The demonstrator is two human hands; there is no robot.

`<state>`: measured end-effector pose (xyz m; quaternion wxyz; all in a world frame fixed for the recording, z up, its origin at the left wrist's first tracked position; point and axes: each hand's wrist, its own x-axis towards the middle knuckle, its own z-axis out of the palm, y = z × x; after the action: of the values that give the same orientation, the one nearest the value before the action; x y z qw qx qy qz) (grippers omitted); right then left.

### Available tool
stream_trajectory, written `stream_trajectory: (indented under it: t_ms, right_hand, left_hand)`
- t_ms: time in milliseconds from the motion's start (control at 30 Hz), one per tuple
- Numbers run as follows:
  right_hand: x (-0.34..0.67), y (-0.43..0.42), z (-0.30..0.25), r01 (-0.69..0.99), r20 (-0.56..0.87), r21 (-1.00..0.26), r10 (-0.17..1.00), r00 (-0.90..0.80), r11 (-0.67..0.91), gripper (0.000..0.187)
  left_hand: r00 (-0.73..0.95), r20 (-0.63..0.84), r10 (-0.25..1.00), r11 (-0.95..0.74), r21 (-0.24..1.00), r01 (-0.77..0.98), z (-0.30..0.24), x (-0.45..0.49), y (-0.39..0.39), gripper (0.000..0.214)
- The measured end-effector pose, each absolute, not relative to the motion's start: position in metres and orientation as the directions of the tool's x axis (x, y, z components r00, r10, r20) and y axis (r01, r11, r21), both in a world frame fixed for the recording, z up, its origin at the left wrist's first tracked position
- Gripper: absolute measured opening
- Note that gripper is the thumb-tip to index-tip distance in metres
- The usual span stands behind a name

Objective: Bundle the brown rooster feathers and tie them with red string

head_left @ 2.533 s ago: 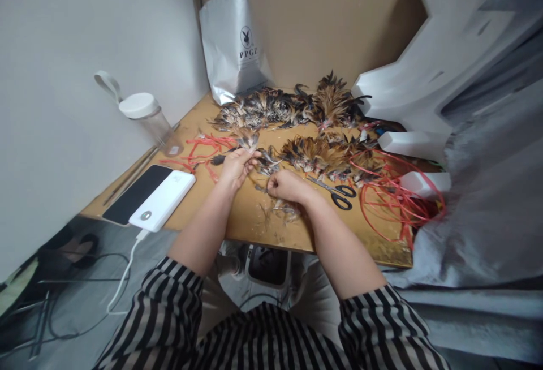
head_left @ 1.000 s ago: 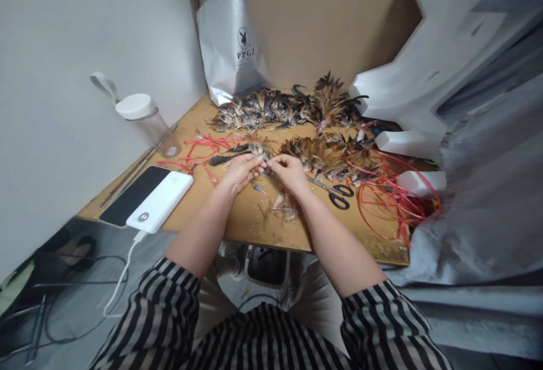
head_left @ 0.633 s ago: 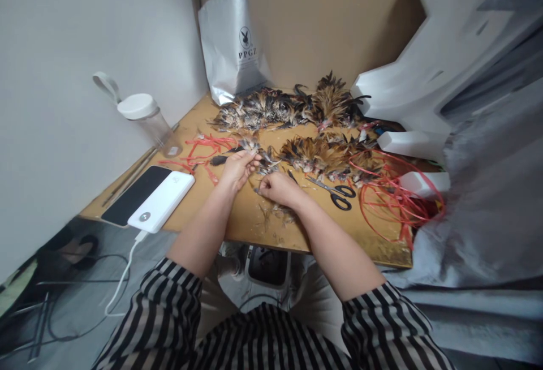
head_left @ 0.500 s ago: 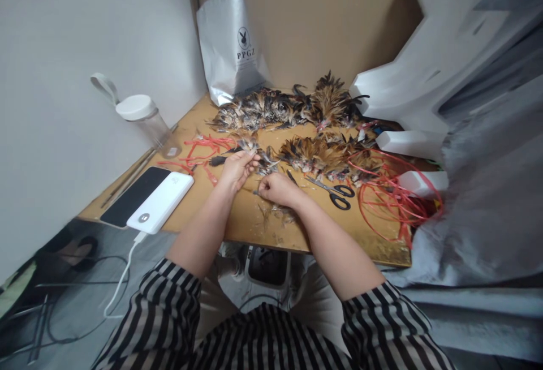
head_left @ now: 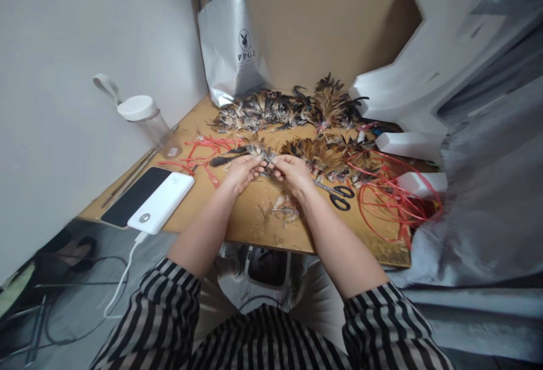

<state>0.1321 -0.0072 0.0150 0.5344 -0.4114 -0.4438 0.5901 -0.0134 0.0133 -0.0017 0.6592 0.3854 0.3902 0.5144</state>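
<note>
Over the middle of the wooden table, my left hand is closed around a small bunch of brown and black feathers. My right hand meets it fingertip to fingertip and pinches at the stems of the same bunch. Loose feather scraps lie on the table just below both hands. Larger heaps of feathers spread across the far side. Black-handled scissors lie just right of my right hand.
A white power bank on a black phone lies at the left edge, its cable hanging down. A clear bottle stands by the wall. Red cord coils at right, red strips at left. A silver bag and white foam stand behind.
My right hand has risen from the scraps near the table's front back up to the feather bunch in my left hand. My left hand has barely moved.
</note>
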Motion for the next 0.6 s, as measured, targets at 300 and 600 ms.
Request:
stream_trajectory:
  t_ms: [300, 600]
  right_hand:
    - [0.1291, -0.0053, 0.0088, -0.201, 0.031, -0.979, 0.999, 0.033, 0.037, 0.025]
    - [0.1264, -0.0068, 0.0091, -0.112, 0.12, -0.985, 0.987, 0.109, 0.132, 0.021]
  left_hand:
    - [0.335, -0.159, 0.929, 0.256, 0.928, -0.27, 0.0011, -0.0098, 0.0047, 0.018]
    - [0.345, -0.145, 0.927, 0.247, 0.93, -0.273, 0.0017, -0.0076, 0.0038, 0.014]
